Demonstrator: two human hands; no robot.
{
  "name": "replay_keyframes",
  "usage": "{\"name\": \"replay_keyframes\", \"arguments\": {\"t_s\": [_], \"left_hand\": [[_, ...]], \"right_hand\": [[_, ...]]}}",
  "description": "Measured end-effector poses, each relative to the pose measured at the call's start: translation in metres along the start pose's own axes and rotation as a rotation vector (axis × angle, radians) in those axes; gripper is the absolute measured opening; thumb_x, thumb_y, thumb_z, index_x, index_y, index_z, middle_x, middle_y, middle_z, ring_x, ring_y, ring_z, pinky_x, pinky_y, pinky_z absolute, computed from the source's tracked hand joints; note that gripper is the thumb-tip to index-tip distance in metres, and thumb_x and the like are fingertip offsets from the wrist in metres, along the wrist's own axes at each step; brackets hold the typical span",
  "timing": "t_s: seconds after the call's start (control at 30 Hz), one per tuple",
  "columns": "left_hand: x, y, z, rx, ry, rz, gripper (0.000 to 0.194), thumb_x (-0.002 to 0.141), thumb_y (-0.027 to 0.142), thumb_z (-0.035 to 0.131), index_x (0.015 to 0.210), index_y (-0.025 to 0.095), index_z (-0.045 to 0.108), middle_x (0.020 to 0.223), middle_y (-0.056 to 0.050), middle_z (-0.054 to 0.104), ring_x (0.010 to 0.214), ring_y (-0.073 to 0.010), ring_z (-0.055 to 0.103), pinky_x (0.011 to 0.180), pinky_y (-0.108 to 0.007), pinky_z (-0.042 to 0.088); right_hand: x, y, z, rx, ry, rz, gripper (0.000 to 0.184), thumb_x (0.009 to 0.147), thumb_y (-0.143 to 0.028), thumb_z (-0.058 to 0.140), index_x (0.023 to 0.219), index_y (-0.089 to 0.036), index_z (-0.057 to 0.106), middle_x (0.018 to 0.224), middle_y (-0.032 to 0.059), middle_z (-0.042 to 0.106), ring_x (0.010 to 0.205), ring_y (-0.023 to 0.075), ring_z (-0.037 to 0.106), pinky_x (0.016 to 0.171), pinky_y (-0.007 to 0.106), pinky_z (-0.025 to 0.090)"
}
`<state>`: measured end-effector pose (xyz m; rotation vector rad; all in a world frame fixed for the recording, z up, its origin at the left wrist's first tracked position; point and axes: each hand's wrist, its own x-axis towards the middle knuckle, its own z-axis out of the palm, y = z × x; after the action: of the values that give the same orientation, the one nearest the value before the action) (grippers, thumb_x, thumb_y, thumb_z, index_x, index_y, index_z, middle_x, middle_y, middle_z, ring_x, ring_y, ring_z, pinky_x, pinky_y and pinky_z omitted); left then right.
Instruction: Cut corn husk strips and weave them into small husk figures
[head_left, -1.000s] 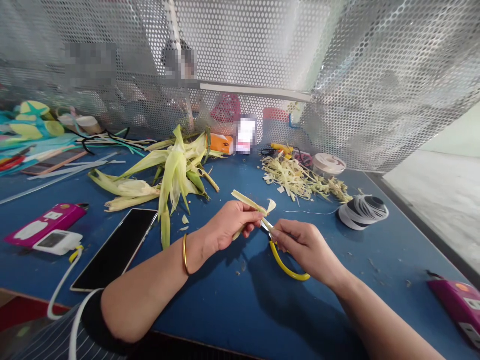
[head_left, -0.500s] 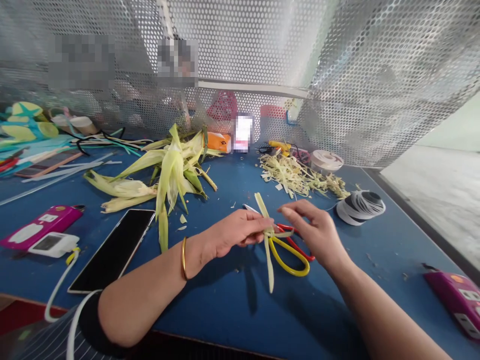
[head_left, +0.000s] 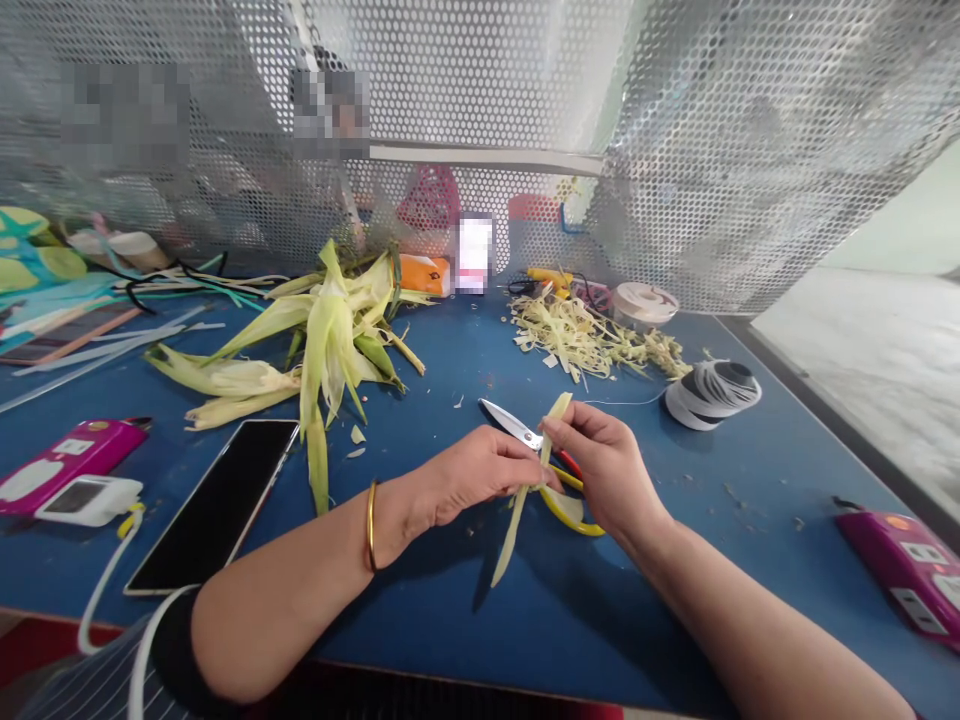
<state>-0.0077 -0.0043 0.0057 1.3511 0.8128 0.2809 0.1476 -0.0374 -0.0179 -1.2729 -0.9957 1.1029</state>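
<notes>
Between my hands is a pale green corn husk strip (head_left: 508, 540), crossed or tied near its middle, with one long tail hanging toward me. My left hand (head_left: 487, 462) pinches it at the crossing. The fingers of my right hand (head_left: 606, 452) are closed on its upper end. Below them on the blue table lie scissors (head_left: 511, 424) with red and yellow handles, blades pointing to the far left; my hands partly hide the handles. A thread runs from a grey-and-white thread spool (head_left: 712, 394) toward my right hand.
Corn husks (head_left: 330, 330) are heaped at the left back, husk shreds (head_left: 562, 335) at the right back beside a white tape roll (head_left: 645, 302). A black-screened phone (head_left: 217, 505) and purple power strips (head_left: 75, 455) lie around. A perforated metal screen (head_left: 480, 90) closes off the back.
My right hand has moved in and taken hold of the strip's upper end. The strip has turned, its lower tail swinging left. The view has shifted slightly.
</notes>
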Motion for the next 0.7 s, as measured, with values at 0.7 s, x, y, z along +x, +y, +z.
{"name": "replay_keyframes", "arguments": {"t_s": [0.7], "left_hand": [[0.006,-0.001,-0.013,-0.026,0.195,0.042,0.022,0.075,0.036,0.067,0.066,0.016,0.063,0.050,0.004,0.048,0.048,-0.0077,0.040,0.048,-0.023,0.029]], "right_hand": [[0.013,-0.019,-0.026,-0.765,-0.302,-0.291,0.026,0.090,-0.034,0.052,0.068,-0.020,0.057,0.062,-0.0029,0.053,0.060,0.0122,0.044,0.057,0.024,0.035]]}}
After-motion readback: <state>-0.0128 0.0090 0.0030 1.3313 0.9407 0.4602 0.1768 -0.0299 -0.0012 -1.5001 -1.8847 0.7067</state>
